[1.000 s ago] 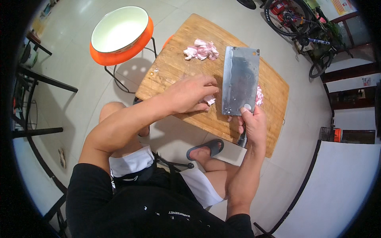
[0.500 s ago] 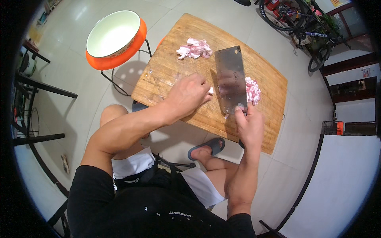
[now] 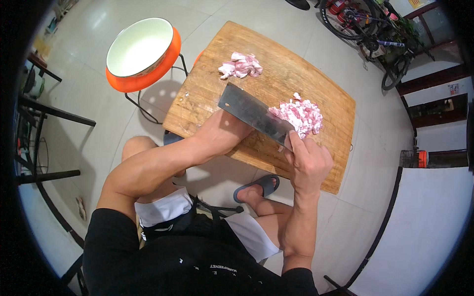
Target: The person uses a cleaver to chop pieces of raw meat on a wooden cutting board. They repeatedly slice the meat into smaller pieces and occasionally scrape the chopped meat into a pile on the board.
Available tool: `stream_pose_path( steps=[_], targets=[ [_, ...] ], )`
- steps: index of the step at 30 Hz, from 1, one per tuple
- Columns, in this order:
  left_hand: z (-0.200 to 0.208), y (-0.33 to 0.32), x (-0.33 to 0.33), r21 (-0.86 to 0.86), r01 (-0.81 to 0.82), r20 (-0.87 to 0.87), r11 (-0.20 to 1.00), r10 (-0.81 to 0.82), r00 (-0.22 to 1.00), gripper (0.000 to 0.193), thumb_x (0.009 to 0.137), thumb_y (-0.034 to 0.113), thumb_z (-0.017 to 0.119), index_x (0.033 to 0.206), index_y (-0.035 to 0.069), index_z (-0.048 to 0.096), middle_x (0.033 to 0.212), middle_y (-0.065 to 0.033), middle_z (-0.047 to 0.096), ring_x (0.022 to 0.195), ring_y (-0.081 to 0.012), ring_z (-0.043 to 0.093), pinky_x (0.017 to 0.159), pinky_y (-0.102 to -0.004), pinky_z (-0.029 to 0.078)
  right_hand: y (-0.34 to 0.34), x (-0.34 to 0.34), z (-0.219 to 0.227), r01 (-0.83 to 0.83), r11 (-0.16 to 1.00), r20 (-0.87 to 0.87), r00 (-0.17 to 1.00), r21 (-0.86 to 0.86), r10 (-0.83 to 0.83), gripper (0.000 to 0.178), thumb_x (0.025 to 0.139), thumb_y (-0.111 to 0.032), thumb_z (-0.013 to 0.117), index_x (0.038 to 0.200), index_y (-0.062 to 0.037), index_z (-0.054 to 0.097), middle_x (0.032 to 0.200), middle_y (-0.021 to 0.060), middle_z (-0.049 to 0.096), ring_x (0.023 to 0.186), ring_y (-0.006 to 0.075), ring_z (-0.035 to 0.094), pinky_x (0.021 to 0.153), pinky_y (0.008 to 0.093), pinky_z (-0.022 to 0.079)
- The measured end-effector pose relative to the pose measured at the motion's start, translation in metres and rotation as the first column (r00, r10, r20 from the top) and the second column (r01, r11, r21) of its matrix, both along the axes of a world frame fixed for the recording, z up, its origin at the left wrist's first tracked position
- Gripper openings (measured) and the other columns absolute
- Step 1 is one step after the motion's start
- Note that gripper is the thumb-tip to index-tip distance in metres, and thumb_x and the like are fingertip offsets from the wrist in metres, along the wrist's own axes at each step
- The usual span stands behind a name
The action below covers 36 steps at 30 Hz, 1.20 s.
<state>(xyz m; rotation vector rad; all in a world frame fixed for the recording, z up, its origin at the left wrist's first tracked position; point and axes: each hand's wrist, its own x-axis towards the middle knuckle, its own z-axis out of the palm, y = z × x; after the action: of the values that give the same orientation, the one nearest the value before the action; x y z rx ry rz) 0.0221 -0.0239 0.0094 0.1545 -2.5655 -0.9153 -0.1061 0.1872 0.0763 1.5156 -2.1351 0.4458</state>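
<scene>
My right hand (image 3: 310,165) is closed around the handle of a wide dark cleaver (image 3: 254,112). The blade is turned across to the left, its broad side facing up, over my left hand (image 3: 224,132). That blade hides my left fingers, so whether they hold anything is not visible. Both hands are over the near part of a thick wooden cutting board (image 3: 197,91). Beside the blade, to its right, lies a heap of small diced pink-and-white meat (image 3: 302,116). Larger meat pieces (image 3: 240,66) sit in a pile toward the far left of the board.
Left of the board, a white enamel bowl (image 3: 140,47) rests on an orange round stool (image 3: 145,81) with black legs. A black-framed piece of furniture (image 3: 54,108) stands at far left. Bicycles (image 3: 365,29) are at the back right, and my slippered foot (image 3: 261,187) is below the board.
The cleaver has swung from pointing away to lying leftward, now covering my left fingers. The diced heap looks larger and spreads further left, with more of it uncovered.
</scene>
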Motion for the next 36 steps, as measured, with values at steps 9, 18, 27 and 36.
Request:
stream_pose_path(
  steps=[9, 18, 27, 36],
  targets=[
    [0.012, -0.038, -0.011, 0.221, 0.141, 0.037, 0.965, -0.152, 0.988, 0.028, 0.094, 0.017, 0.080, 0.115, -0.001, 0.073, 0.122, -0.0162, 0.071, 0.113, -0.0381, 0.069, 0.094, -0.0428, 0.058, 0.008, 0.000, -0.018, 0.045, 0.989, 0.508, 0.861, -0.141, 0.033, 0.017, 0.082, -0.010, 0.084, 0.098, -0.0083, 0.080, 0.074, 0.0063, 0.067, 0.060, 0.0213, 0.060, 0.058, 0.0340, 0.045],
    [0.025, -0.028, -0.022, 0.961, 0.239, -0.166, 0.140, -0.401, 0.901, 0.035, 0.113, 0.019, 0.064, 0.143, 0.000, 0.064, 0.118, -0.0014, 0.070, 0.107, -0.0128, 0.066, 0.098, -0.0351, 0.055, -0.001, 0.013, -0.023, 0.375, 0.907, 0.941, -0.191, -0.193, 0.280, 0.014, 0.106, -0.014, 0.072, 0.098, -0.0030, 0.069, 0.076, 0.0054, 0.068, 0.054, 0.0106, 0.057, 0.050, 0.0244, 0.045],
    [0.017, -0.025, -0.025, 0.102, -0.027, 0.080, 0.994, 0.019, 0.997, 0.033, 0.102, 0.022, 0.075, 0.132, 0.009, 0.074, 0.112, -0.0161, 0.077, 0.095, -0.0372, 0.074, 0.083, -0.0447, 0.060, 0.012, 0.001, -0.021, 0.472, 0.867, 0.982, 0.165, -0.163, 0.095, 0.016, 0.107, -0.016, 0.071, 0.100, -0.0027, 0.071, 0.072, 0.0011, 0.065, 0.056, 0.0074, 0.056, 0.050, 0.0245, 0.044],
    [-0.004, -0.024, -0.019, -0.006, 0.162, 0.041, 0.987, -0.162, 0.986, 0.030, 0.094, 0.023, 0.080, 0.116, 0.003, 0.075, 0.109, -0.0156, 0.075, 0.105, -0.0400, 0.069, 0.091, -0.0500, 0.057, 0.015, 0.005, -0.019, 0.405, 0.913, 0.863, 0.444, 0.048, -0.243, 0.027, 0.104, -0.020, 0.072, 0.093, 0.0038, 0.073, 0.062, 0.0035, 0.053, 0.059, 0.0077, 0.045, 0.055, 0.0318, 0.039]
  ],
)
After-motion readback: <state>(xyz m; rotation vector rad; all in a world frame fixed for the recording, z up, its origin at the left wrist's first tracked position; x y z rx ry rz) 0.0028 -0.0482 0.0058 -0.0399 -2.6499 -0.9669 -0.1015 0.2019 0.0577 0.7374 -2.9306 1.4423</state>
